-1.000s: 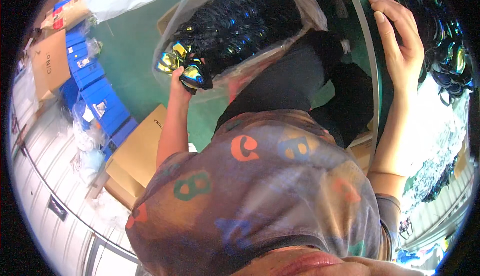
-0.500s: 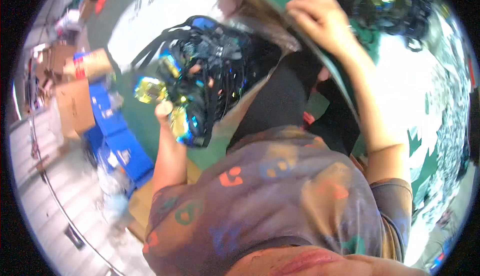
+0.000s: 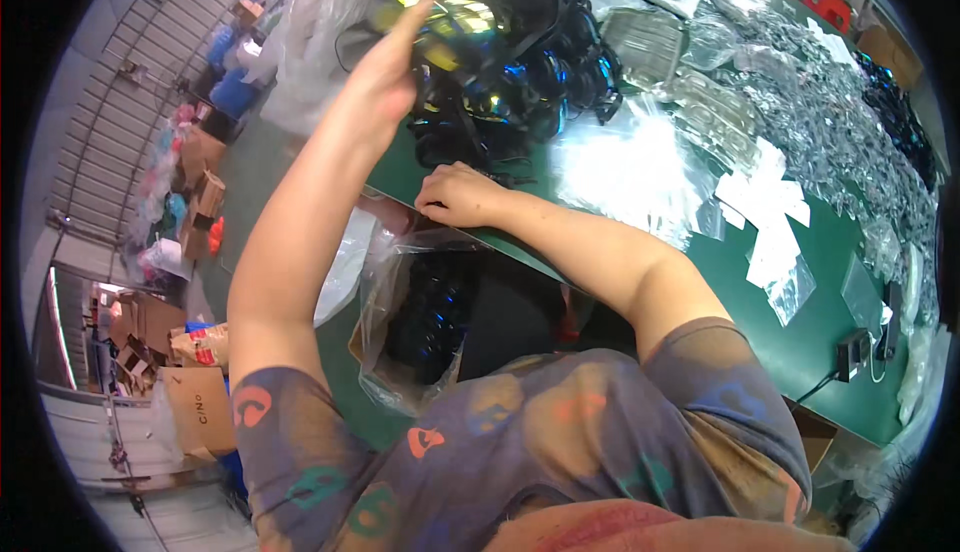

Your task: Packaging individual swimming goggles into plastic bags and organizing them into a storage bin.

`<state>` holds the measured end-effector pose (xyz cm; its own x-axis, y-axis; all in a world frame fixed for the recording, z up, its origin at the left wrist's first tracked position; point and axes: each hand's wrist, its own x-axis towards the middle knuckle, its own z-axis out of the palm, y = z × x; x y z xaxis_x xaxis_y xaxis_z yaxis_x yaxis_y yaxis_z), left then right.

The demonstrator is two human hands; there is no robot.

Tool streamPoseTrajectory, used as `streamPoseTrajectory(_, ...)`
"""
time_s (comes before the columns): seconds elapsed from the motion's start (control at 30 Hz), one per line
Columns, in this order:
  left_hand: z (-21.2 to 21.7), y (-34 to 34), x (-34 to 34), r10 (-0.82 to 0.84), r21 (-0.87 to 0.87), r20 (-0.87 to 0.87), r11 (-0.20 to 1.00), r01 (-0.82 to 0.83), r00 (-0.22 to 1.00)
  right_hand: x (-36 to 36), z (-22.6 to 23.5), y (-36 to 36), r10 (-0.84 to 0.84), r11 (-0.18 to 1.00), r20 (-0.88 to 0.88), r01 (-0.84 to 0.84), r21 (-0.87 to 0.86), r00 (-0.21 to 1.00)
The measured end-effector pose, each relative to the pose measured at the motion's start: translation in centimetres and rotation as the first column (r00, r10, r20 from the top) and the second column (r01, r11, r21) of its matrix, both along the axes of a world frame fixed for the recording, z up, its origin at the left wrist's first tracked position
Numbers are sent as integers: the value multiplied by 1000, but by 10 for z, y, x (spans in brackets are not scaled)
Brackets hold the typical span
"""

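Note:
My left hand (image 3: pixel 385 82) reaches out over the far left of the table, its thumb up against goggles with yellow mirrored lenses (image 3: pixel 455 22). Motion blurs the goggles, and most of the fingers are hidden. Just beyond and to the right lies a heap of black-strapped goggles (image 3: pixel 540 82) with blue and yellow glints. My right hand (image 3: pixel 460 197) rests at the near edge of the green table (image 3: pixel 700 282), fingers curled over it. Below that edge, an open box lined with clear plastic (image 3: pixel 375 337) holds more dark goggles (image 3: pixel 435 312).
Clear plastic bags (image 3: pixel 640 167) and white slips (image 3: pixel 765 212) lie right of the heap. Clear plastic pieces (image 3: pixel 800 102) cover the far right. A small black device (image 3: pixel 853 354) with a cable sits near the right edge. Cardboard boxes (image 3: pixel 195 407) stand on the floor at left.
My left hand has moved from low at the left, by the box, up over the table with the goggles. My view has swung right; the right hand stays at the table edge.

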<state>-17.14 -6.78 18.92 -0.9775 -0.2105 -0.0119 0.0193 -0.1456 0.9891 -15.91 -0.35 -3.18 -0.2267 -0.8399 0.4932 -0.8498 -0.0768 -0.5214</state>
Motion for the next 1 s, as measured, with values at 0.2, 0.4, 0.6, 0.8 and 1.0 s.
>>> streamPoseTrajectory(0.2,18,37,-59,160,-31,161,987,-157,974,-6,-8,0,-3,1000,26,3,-20,1000)
streamPoseTrajectory(0.4,-26,61,-15,-15,-810,-393,478,-339,919,-7,-8,2,-7,1000,16,7,6,1000)
streamPoseTrajectory(0.6,-51,87,-21,-665,-788,-219,-311,-531,714,-7,-7,2,3,1000,54,-1,-31,999)
streamPoseTrajectory(0.8,-67,57,-88,-478,-739,-381,-357,-571,791,-8,-11,2,-14,999,77,17,-36,997)
streamPoseTrajectory(1.0,-113,-80,-111,-319,-855,-416,-181,-486,852,-7,-12,-1,-15,998,46,17,-64,999)
